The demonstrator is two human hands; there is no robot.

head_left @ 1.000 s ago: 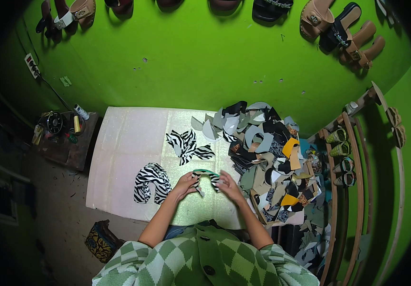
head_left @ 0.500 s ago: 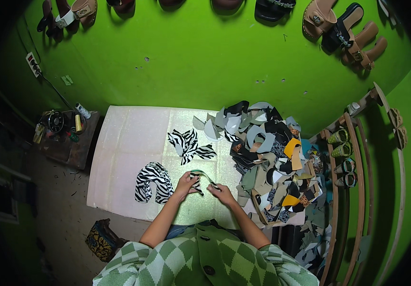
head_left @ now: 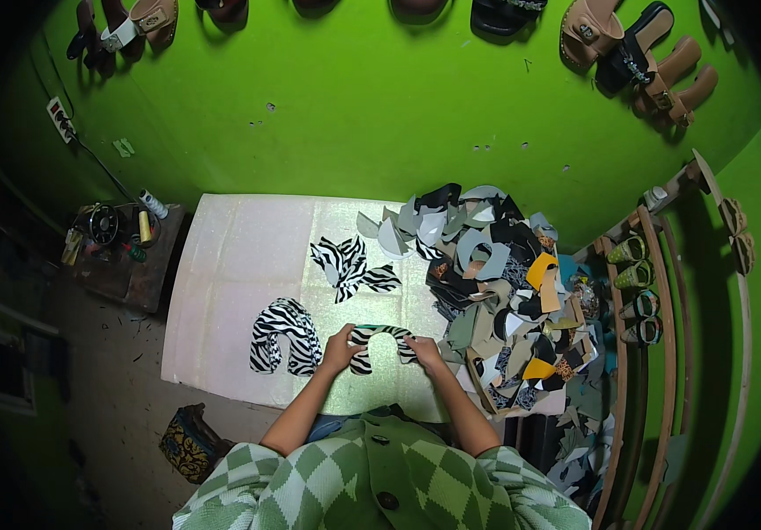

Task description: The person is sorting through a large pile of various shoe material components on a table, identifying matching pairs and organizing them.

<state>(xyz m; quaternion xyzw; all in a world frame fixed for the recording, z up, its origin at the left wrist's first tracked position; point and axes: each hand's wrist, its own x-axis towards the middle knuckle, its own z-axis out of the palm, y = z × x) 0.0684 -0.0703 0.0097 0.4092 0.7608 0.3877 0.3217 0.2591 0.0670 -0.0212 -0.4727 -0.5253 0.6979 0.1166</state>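
A zebra-striped, arch-shaped shoe upper piece (head_left: 363, 336) is stretched between my two hands over the near part of the table, striped face up. My left hand (head_left: 339, 348) grips its left leg, fingers closed at the edge. On the opposite leg, my right hand (head_left: 426, 352) is closed in the same way. A trace of green shows along the arch's top edge. To the left lies a stack of matching striped arches (head_left: 281, 334). Loose zebra-striped scraps (head_left: 345, 263) are scattered farther back.
A large heap of mixed offcuts (head_left: 495, 291) covers the table's right side. The pale table (head_left: 221, 265) stands against a green wall. At left, a small stand (head_left: 124, 283) carries thread spools. Sandals (head_left: 635, 276) sit on a wooden rack at right.
The striped piece was curled up on edge and is now spread flatter, its striped face up. My hands have moved slightly farther apart, the right one outward.
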